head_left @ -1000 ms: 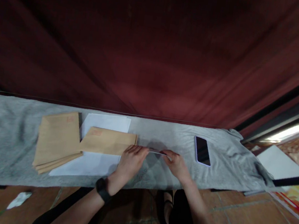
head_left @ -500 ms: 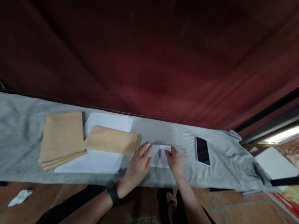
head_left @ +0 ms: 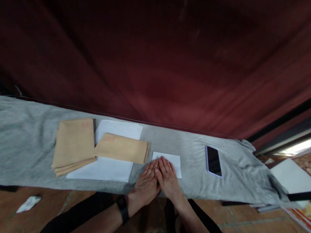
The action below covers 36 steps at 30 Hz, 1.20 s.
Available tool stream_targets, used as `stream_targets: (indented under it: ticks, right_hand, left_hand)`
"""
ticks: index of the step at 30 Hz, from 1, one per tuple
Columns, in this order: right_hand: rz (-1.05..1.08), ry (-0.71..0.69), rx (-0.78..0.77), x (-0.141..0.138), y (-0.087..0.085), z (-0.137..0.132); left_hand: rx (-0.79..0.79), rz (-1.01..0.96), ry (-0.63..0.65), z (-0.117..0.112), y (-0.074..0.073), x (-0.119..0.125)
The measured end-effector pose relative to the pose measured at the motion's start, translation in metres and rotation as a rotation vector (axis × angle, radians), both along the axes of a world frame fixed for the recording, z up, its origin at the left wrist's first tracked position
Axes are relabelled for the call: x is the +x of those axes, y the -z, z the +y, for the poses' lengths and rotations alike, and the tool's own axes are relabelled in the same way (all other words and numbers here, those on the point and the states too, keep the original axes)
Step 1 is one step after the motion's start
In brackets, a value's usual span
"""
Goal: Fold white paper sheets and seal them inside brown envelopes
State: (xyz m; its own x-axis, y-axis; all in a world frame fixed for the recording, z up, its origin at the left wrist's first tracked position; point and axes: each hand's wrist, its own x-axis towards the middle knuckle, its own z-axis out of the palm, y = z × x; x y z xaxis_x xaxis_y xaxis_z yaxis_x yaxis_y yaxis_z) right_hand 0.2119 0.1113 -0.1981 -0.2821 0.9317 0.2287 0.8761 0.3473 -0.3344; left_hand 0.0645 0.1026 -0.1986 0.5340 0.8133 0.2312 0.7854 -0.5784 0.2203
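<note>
A small folded sheet of white paper [head_left: 177,164] lies on the grey cloth in front of me. My left hand [head_left: 147,182] rests flat on its left part, fingers stretched out. Flat beside it, my right hand [head_left: 168,177] presses on the paper's middle, its fingers straight and its thumb against the left hand. Neither hand grips anything. Just left of the hands is a brown envelope [head_left: 122,149], lying on white sheets [head_left: 108,171]. A stack of brown envelopes [head_left: 74,142] sits farther left, overlapping those sheets.
A phone [head_left: 214,161] with a pale purple case lies to the right on the grey cloth [head_left: 239,177]. Behind the narrow surface hangs a dark red curtain [head_left: 161,75]. A crumpled white scrap [head_left: 28,204] is on the tiled floor. Boards lean at the far right.
Both hands have come together over the white paper and now lie flat on it. Earlier they were apart at its two ends. The view has shifted slightly.
</note>
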Motion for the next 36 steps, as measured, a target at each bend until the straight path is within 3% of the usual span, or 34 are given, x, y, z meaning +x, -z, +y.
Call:
stream_targets:
  ticks: [3,6,9,11,14,16,19,21,25,30,36]
  right_hand:
    - [-0.097,0.048,0.03,0.008,0.005,-0.004]
    - [-0.095,0.127,0.075,0.019,0.007,-0.001]
    - [0.032,0.177,0.089,0.023,0.006,0.006]
    - [0.194,0.202,0.084,0.018,0.0,0.011]
    - [0.522,0.175,-0.001,0.001,-0.015,0.018]
    - [0.761,0.142,-0.125,-0.017,-0.025,0.024]
    - [1.062,0.099,-0.307,-0.049,-0.034,0.038]
    - [1.17,0.113,-0.413,-0.07,-0.036,0.049]
    - [1.143,0.168,-0.455,-0.093,-0.031,0.067]
    - [1.075,0.144,-0.378,-0.086,-0.022,0.076]
    - [0.868,0.239,-0.245,-0.086,-0.016,0.08]
  left_hand:
    - [-0.063,0.015,-0.008,0.003,-0.012,-0.016]
    - [-0.136,0.031,0.036,0.015,-0.039,-0.032]
    - [-0.119,-0.027,0.082,0.034,-0.068,-0.047]
    - [-0.078,-0.06,0.03,0.047,-0.078,-0.06]
    - [-0.127,0.059,-0.148,0.068,-0.077,-0.086]
    - [-0.29,0.151,-0.236,0.081,-0.071,-0.103]
    - [-0.48,0.192,-0.295,0.093,-0.066,-0.119]
    - [-0.524,0.192,-0.306,0.098,-0.065,-0.121]
    - [-0.548,0.169,-0.321,0.101,-0.061,-0.121]
    - [-0.553,0.153,-0.324,0.104,-0.055,-0.123]
    - [-0.561,0.161,-0.315,0.105,-0.055,-0.123]
